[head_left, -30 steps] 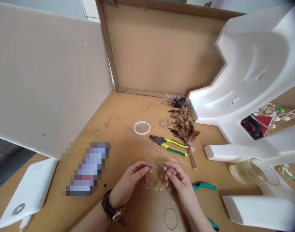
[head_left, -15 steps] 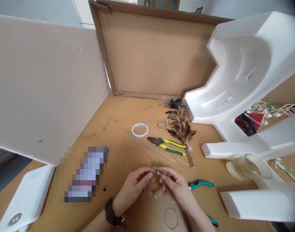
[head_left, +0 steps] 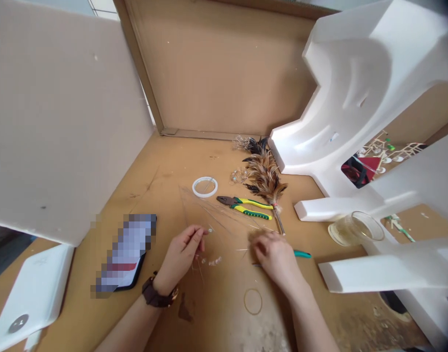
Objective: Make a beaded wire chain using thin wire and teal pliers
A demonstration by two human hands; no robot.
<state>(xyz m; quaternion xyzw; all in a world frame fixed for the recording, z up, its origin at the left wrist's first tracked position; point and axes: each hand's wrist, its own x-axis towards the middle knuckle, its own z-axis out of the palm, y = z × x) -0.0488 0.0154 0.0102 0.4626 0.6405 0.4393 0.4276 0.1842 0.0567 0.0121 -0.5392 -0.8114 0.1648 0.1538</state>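
Note:
My left hand (head_left: 187, 247) pinches a thin beaded wire (head_left: 213, 261) between thumb and fingers. Clear beads and one pale bead (head_left: 210, 230) show along it. My right hand (head_left: 273, 252) lies over a tool with a teal handle (head_left: 303, 254), whose end sticks out past the knuckles. That hand is smeared by motion, so whether the fingers grip the tool is hidden. Beyond both hands lie yellow-and-green pliers (head_left: 245, 206) and several loose thin wires (head_left: 212, 215). Nearer to me, a yellowish ring (head_left: 253, 301) rests on the table.
A white ring-shaped roll (head_left: 205, 187), a beaded wire bundle (head_left: 239, 175) and a feather duster (head_left: 264, 173) lie farther back. At left are a phone (head_left: 126, 254) and a white power bank (head_left: 33, 293). White foam packing (head_left: 341, 212) with a glass (head_left: 355, 229) stands at right.
My right hand has left the beaded wire and moved right, onto the teal-handled tool. My left hand keeps the wire and has shifted left. The whole view has tilted slightly downward.

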